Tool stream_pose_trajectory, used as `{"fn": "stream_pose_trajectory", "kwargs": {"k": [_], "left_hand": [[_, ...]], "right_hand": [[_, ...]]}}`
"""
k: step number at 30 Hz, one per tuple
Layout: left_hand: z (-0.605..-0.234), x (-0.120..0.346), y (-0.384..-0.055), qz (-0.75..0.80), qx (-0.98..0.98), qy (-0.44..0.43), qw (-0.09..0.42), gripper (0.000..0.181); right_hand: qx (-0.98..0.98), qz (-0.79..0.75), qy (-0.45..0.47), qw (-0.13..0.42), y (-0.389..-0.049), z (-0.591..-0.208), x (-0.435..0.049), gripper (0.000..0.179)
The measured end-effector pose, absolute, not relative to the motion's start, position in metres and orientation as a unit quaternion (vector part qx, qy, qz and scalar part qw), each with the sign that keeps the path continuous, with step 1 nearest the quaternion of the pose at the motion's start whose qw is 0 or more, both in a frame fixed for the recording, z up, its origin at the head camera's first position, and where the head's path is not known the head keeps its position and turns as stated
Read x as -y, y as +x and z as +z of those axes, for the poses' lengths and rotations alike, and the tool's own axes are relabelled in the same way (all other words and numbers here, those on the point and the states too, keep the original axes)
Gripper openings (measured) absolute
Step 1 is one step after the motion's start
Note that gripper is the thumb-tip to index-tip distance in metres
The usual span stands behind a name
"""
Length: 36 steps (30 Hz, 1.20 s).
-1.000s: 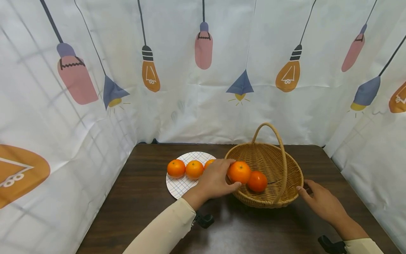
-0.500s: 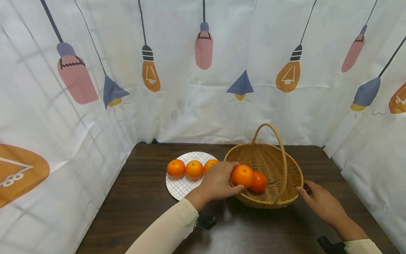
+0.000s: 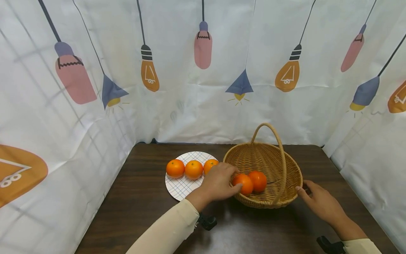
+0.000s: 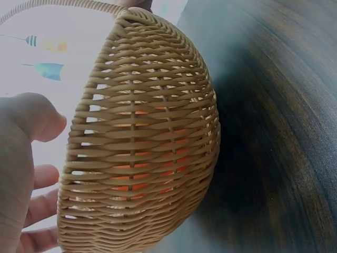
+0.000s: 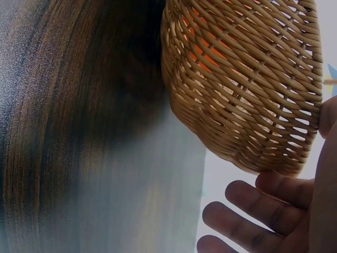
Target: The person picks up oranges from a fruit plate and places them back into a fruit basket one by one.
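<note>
So, starting at far left, white fabric [image 3: 19,120] printed with hanging lamps runs behind the dark bench [image 3: 250,233]. Next along, a round checked plate [image 3: 179,187] carries three orange fruits [image 3: 194,169] in a row, the rightmost partly behind the left hand [image 3: 219,180]. That hand reaches over the basket's left rim, its grip apart, thumb and fingers spread with a gap between; the thumb overlaps the nearer fruit [image 3: 243,184], and I can't tell whether they touch. This fruit sits inside the wicker basket [image 3: 263,162], at its left side, right up against the redder fruit [image 3: 257,181]; both show through the weave in the wrist views. Past them arches the handle [image 3: 282,155]. And at far right, the right hand [image 3: 323,203] has its grip together on the basket's right rim, thumb on the edge, a forefinger against the outside, the other fingers clear of it.
</note>
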<state>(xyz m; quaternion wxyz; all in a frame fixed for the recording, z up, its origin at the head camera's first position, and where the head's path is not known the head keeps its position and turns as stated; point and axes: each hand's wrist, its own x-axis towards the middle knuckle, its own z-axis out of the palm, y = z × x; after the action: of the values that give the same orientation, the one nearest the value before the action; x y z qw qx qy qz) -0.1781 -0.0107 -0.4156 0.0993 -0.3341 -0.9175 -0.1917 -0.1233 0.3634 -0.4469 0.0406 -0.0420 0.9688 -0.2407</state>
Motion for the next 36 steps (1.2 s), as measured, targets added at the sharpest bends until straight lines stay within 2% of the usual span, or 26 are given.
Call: {"fn": "stream_pose_trajectory", "kwargs": {"k": [4,13,22,36], "left_hand": [[-0.416,0.011,-0.178,-0.188,0.917,-0.336,0.106,0.038],[-0.419,0.012,-0.177,-0.206,0.91,-0.342,0.11,0.038],[-0.418,0.019,-0.174,-0.234,0.896,-0.355,0.126,0.038],[-0.425,0.051,-0.169,-0.301,0.899,-0.293,0.123,0.052]], "right_hand": [[-0.969,-0.24,-0.042,0.037,-0.123,-0.448,-0.364,0.072],[-0.97,-0.237,-0.037,0.038,-0.123,-0.448,-0.364,0.071],[-0.967,-0.248,-0.053,0.01,-0.122,-0.449,-0.362,0.071],[-0.966,-0.253,-0.055,0.003,-0.121,-0.448,-0.36,0.072]]}}
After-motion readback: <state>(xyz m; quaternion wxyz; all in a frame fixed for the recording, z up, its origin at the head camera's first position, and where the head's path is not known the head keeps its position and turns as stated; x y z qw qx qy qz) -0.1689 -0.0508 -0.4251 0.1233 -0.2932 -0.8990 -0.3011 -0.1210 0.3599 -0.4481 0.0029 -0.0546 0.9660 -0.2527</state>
